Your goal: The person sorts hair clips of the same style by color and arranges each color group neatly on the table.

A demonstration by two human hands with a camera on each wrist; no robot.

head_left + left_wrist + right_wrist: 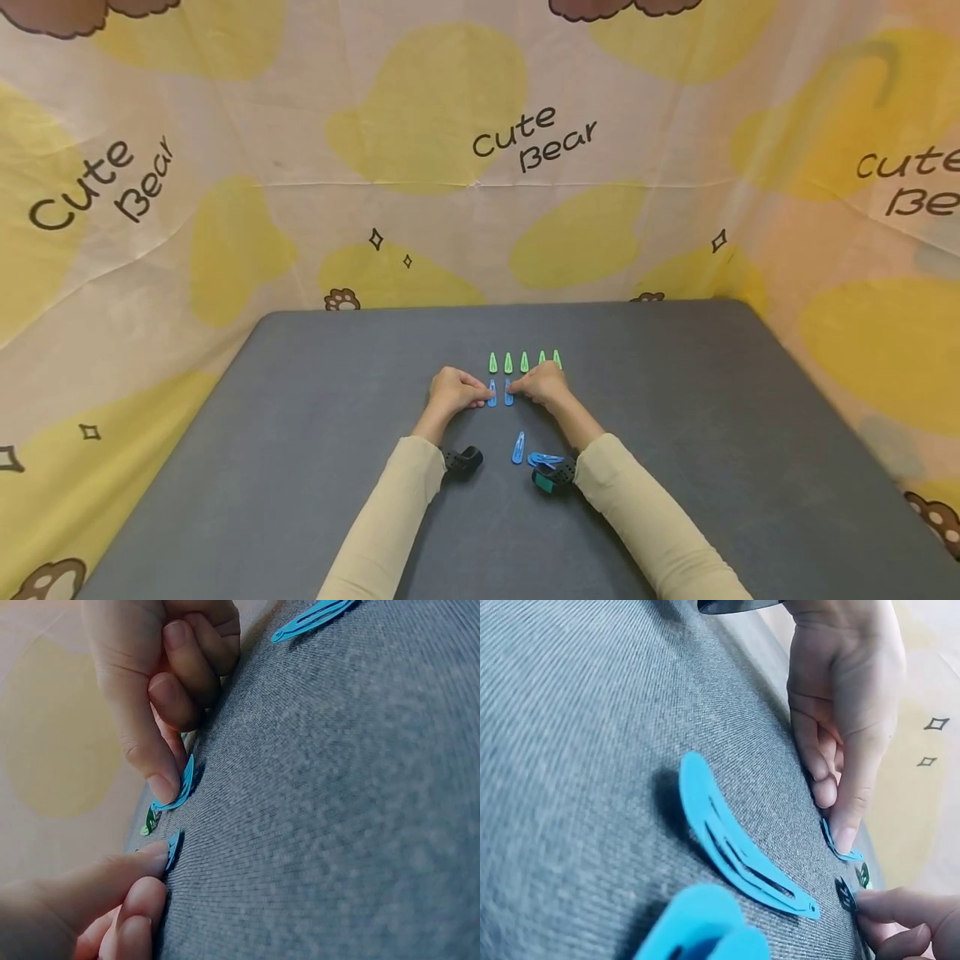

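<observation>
Head view, left hand (456, 390): thumb and finger pinched on a slim, teardrop-shaped, metal-looking blue clip (492, 401).
Right hand (546, 385): pinched likewise on a matching blue clip (508, 400), just beside the left grip.
Green row: five slim, teardrop-shaped green clips (524, 362), just beyond both grips.
Loose blue: single blue clip (518, 448) near a heap of blue clips (544, 458), bodyward of the grips on grey ribbed tabletop (300, 467).

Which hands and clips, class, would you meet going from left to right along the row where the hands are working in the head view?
Left hand → first blue clip, at the left hand's fingers → second blue clip, at the right hand's fingers → right hand.
</observation>
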